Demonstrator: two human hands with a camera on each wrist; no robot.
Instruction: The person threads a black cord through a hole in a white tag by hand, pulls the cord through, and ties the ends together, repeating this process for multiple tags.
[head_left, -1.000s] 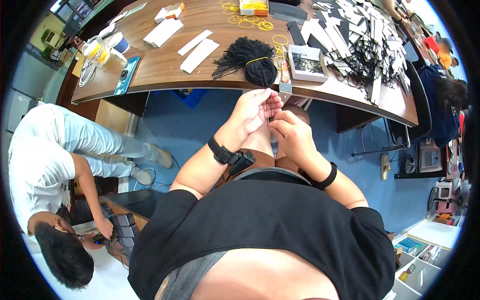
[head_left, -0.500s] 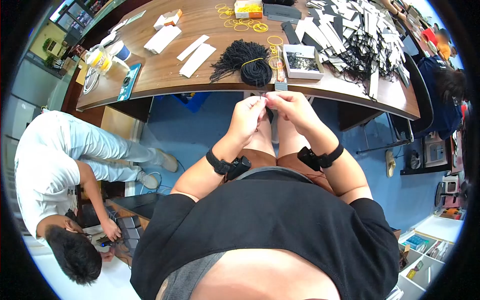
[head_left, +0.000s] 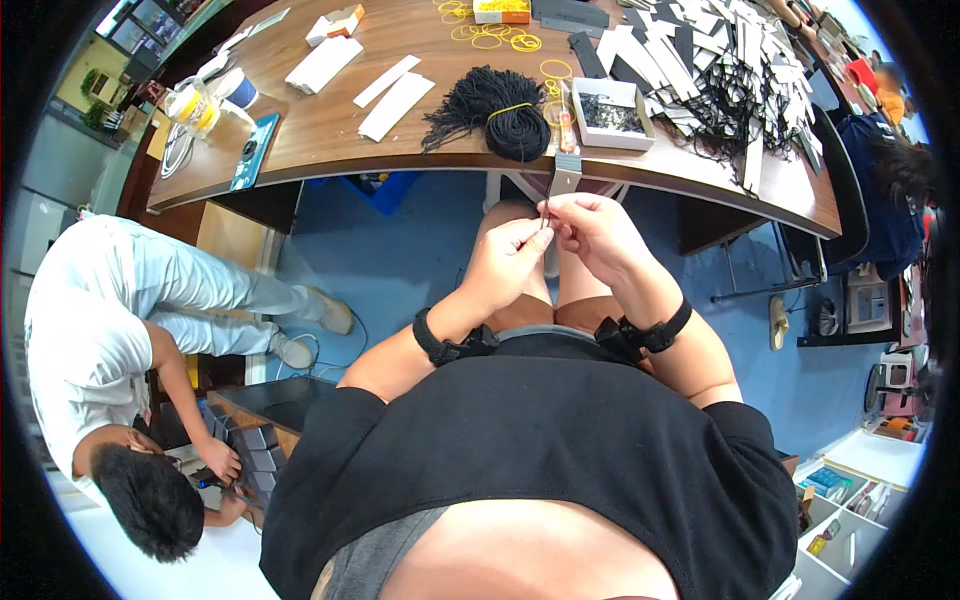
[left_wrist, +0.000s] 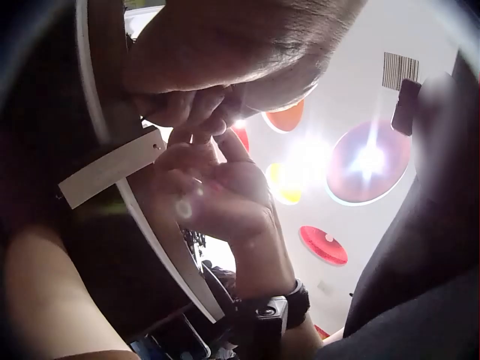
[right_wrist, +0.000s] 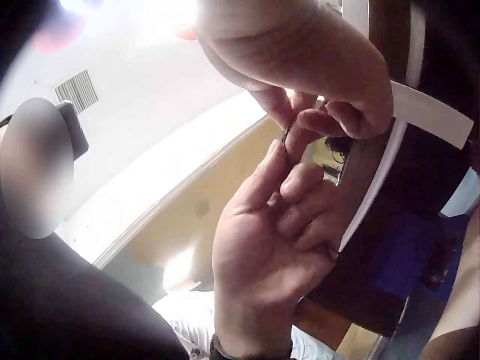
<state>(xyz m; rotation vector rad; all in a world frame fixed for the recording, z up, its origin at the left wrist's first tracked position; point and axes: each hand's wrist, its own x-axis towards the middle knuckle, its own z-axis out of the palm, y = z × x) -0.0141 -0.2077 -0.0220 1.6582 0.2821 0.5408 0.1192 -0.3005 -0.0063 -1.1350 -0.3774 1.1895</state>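
Table (head_left: 305,130): brown wood-look top, pale edge, dark side panels. Floor (head_left: 400,245): blue, running beneath the table and in front of it. Bin (head_left: 398,197): blue, under the table, left half. Chair (head_left: 848,215): black, at the table's right end. Shelf unit (head_left: 850,545): white, divided into compartments, well forward of the table's right end. Wall (head_left: 82,52): pale yellow-green, beyond the table's left end. Window (head_left: 150,22): dark-framed, beside that wall. Ceiling (left_wrist: 349,79): white, above table height. Vent (left_wrist: 401,70): slatted, in the ceiling. Round discs: red (left_wrist: 324,245), orange (left_wrist: 285,118), overhead. Lamp (left_wrist: 368,160): round, glaring, overhead.
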